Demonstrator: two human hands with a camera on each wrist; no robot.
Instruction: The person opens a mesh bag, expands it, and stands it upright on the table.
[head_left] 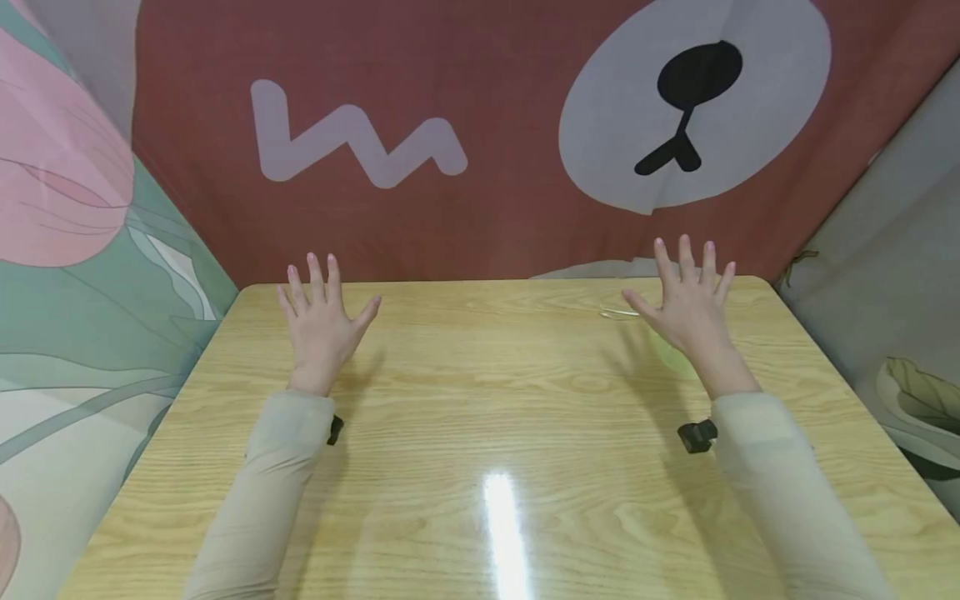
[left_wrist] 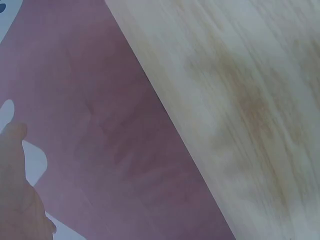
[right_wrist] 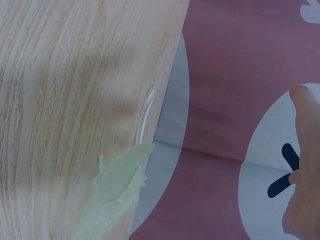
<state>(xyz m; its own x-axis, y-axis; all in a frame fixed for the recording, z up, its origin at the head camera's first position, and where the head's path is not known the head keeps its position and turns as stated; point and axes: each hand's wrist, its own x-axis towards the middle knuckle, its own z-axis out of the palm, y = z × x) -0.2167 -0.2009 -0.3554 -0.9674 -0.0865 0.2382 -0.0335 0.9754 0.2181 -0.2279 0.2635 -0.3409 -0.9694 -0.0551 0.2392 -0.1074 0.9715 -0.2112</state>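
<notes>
My left hand (head_left: 321, 327) is held over the far left part of the table, fingers spread and straight, with nothing in it. In the left wrist view only its thumb side (left_wrist: 17, 190) shows at the edge. Over the far right part, my right hand (head_left: 692, 315) is likewise spread and holds nothing. A pale green, see-through crumpled piece (right_wrist: 117, 192), like thin plastic, lies on the table below the right hand, which partly covers it in the head view. A thin clear curved strip (right_wrist: 144, 117) extends from beside it, along the table's far edge.
The wooden table (head_left: 502, 400) meets a red-brown cloth (head_left: 487, 225) with white and black shapes at its far edge. Printed cloth (head_left: 67, 333) hangs on the left, pale cloth (head_left: 877, 250) on the right. A small black device (head_left: 697, 436) sits at the right wrist.
</notes>
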